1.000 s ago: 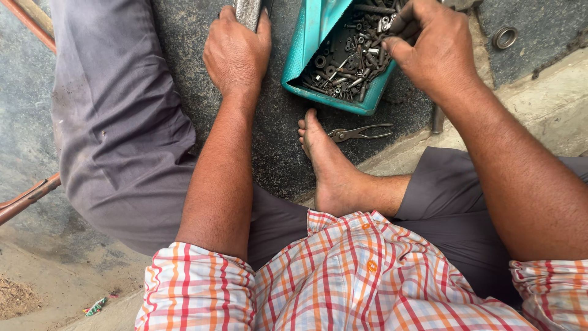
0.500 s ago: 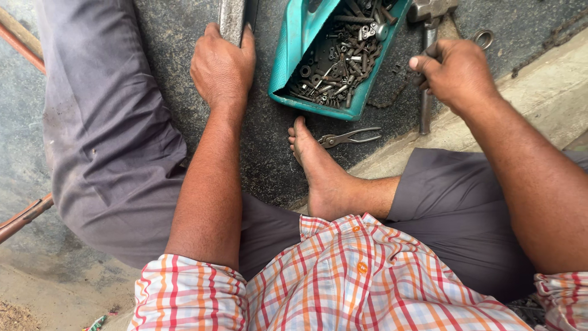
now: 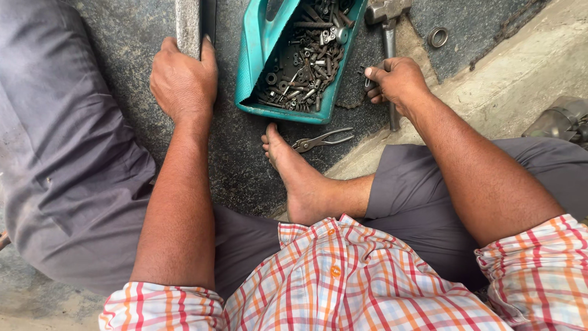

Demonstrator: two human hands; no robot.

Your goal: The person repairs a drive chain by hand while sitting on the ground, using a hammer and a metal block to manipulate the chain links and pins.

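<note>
My left hand (image 3: 182,78) is wrapped around a grey metal bar (image 3: 188,24) that runs up out of view. My right hand (image 3: 398,81) is closed on the metal handle of a hammer (image 3: 387,24), whose steel head lies at the top of the view. Between my hands sits a teal plastic tray (image 3: 252,67) filled with several bolts, nuts and small metal parts. The tray's right edge lies just left of my right hand.
Grey pliers (image 3: 320,141) lie on the dark mat beside my bare foot (image 3: 300,178). A metal ring (image 3: 438,37) rests on the mat right of the hammer. A concrete strip (image 3: 520,79) runs at right, with a metal object (image 3: 560,119) at its edge.
My right hand left the tray, moved right and closed on the hammer handle. My left hand kept its hold on the metal bar. The view shifted downward.
</note>
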